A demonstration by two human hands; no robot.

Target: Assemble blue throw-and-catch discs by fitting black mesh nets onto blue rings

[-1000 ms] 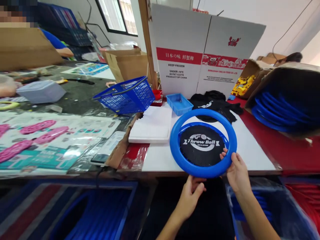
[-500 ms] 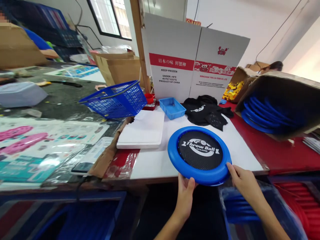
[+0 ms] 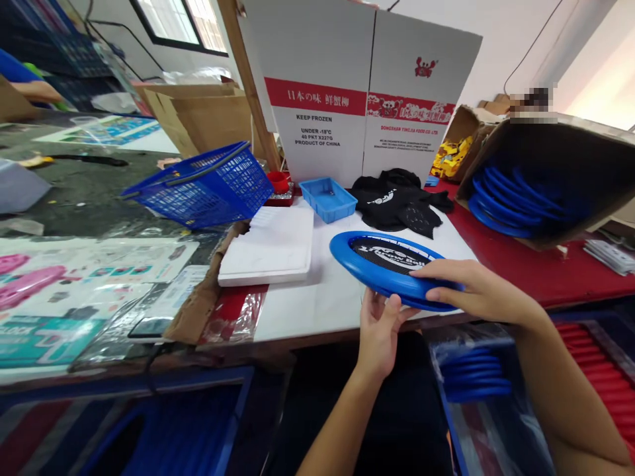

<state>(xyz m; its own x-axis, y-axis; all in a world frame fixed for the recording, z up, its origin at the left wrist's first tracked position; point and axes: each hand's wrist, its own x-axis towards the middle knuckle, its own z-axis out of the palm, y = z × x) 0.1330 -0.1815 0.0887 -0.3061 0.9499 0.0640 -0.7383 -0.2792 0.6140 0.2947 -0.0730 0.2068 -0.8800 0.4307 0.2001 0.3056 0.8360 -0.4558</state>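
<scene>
A round blue throw-ball disc with a black mesh centre is held tilted above the white board. My left hand grips its near rim from below, thumb at the edge. My right hand closes on the right part of the rim, its fingers reaching over the top toward the mesh. Part of the white lettering is hidden by the right hand and the tilt. Behind the disc lie black printed mesh pieces, and beside them stands a small light-blue tray.
A white foam slab and a blue basket are on the left. At right, a cardboard box holds several blue rings. More blue rings sit in a bin below the table edge. A printed carton stands at the back.
The disc has tipped from facing me to a flatter, edge-on angle. My right hand has moved up and over its rim; my left hand still holds the near edge. The view has shifted.
</scene>
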